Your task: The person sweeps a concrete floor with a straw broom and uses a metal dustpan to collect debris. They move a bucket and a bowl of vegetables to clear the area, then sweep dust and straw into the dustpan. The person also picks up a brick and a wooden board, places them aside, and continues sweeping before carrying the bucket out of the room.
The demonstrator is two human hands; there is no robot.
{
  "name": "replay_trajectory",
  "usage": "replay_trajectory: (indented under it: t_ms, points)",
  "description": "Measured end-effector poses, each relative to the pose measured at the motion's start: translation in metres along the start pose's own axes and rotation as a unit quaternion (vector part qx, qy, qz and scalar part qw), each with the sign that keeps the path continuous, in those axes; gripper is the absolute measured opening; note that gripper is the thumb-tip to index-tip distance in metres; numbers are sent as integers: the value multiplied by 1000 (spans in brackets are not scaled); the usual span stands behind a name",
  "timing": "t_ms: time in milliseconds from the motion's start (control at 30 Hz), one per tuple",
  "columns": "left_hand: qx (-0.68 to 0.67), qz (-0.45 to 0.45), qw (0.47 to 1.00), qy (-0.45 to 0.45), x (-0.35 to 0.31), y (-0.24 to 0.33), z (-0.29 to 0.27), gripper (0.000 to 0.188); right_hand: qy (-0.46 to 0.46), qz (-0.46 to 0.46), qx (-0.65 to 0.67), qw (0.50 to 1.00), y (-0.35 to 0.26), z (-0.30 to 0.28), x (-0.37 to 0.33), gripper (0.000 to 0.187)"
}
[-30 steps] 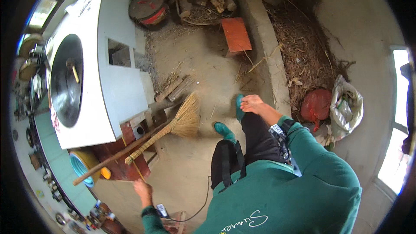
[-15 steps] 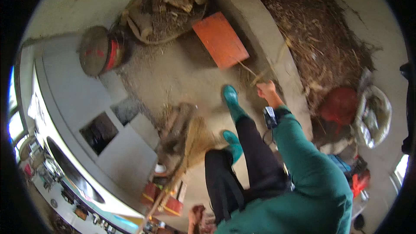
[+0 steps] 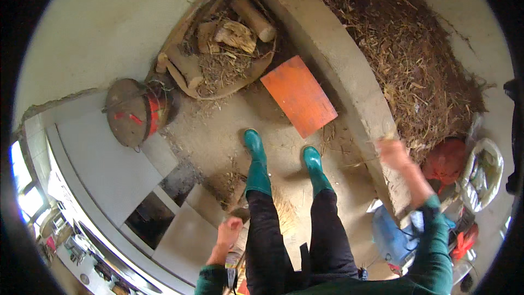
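My right hand (image 3: pixel 394 153) reaches over the low concrete ledge (image 3: pixel 341 65), beside the heap of dry twigs and leaves (image 3: pixel 415 76). Motion blurs it; its fingers look curled, with a faint thin line at its left, and I cannot make out what it holds. Lower left, by my leg, my left hand (image 3: pixel 229 233) is closed with nothing visible in it. An orange board (image 3: pixel 300 96) lies on the floor against the ledge. Partly hidden behind my legs is a straw broom (image 3: pixel 282 212). My green boots (image 3: pixel 256 145) stand on the floor.
A wide basket (image 3: pixel 218 97) with several logs (image 3: pixel 254 17) stands at the far wall. Left of it, a round lidded drum (image 3: pixel 128 112) sits by the grey tiled stove (image 3: pixel 103 147). On the right are a blue plastic bag (image 3: pixel 390 237), a white sack (image 3: pixel 483 175) and a red bag (image 3: pixel 445 161).
My right hand has moved from beside the orange board, where it held a thin stick, rightward over the ledge. My left hand has come up beside my leg. My feet and the view have shifted.
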State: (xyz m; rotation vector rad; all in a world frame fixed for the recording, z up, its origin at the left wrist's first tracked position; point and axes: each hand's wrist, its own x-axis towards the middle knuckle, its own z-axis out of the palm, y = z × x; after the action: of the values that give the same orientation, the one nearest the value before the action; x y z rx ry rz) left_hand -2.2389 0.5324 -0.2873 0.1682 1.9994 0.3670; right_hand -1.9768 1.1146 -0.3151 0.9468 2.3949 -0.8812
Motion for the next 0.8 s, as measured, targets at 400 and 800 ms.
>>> replay_trajectory:
  t_ms: [400, 800]
  points:
    - [124, 95, 985, -67, 84, 95, -91, 50, 32, 321, 729, 603, -99, 47, 43, 48]
    - [459, 101, 878, -92, 47, 115, -5, 76, 244, 332, 726, 550, -114, 237, 171, 45]
